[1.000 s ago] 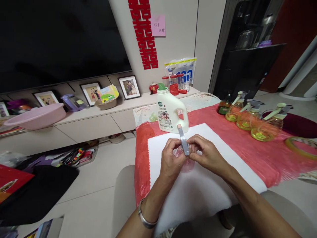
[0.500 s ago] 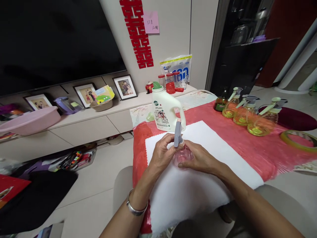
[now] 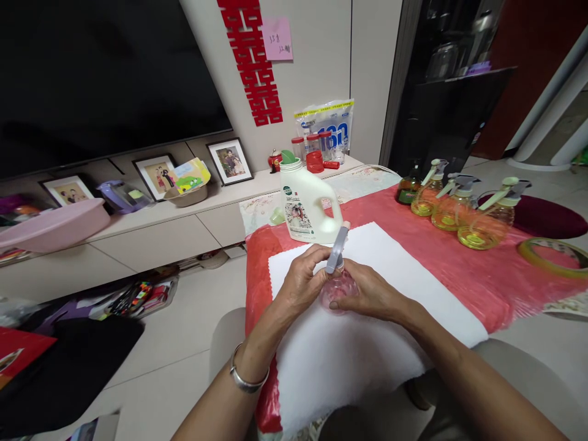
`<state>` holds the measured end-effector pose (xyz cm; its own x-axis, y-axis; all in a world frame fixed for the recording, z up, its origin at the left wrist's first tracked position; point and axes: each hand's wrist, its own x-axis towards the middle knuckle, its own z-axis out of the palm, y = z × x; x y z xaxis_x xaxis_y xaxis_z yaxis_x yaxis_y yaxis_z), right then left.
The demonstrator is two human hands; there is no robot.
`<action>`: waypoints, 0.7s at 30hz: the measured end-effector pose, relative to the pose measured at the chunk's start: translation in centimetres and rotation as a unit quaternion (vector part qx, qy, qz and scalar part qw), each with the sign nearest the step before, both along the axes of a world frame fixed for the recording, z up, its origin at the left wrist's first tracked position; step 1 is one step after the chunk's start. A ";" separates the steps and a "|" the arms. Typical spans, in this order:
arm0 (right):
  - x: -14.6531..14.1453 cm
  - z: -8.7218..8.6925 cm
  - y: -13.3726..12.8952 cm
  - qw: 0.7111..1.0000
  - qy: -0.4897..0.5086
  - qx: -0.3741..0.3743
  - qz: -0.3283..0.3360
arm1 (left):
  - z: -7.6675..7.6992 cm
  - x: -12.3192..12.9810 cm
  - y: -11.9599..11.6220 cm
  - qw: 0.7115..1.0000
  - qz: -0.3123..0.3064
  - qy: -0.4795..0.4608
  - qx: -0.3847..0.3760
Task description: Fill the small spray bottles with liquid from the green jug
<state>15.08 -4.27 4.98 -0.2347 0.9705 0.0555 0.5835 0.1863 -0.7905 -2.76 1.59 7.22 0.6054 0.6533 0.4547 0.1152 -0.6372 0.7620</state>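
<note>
A small clear pinkish spray bottle with a grey trigger head stands over a white cloth. My right hand is wrapped around the bottle's body from the right. At the neck, the fingers of my left hand grip the collar of the trigger head; some fingertips are hidden behind it. Just beyond my hands is a large pale green detergent jug, its mouth uncapped and a green piece sitting in the opening.
On the red table cover, several spray bottles with yellow liquid stand at the right, beside a dark pump bottle and a tape roll. Red-lidded jars sit on the cabinet behind.
The trigger head has turned, its nozzle swinging from pointing nearly straight away to pointing further right. Both hands stay on the bottle; the view has shifted slightly.
</note>
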 end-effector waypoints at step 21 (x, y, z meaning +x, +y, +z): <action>2.1 0.2 -0.1 0.979 0.195 0.041 0.028 | -1.1 0.0 -0.7 0.999 0.026 -0.020 -0.031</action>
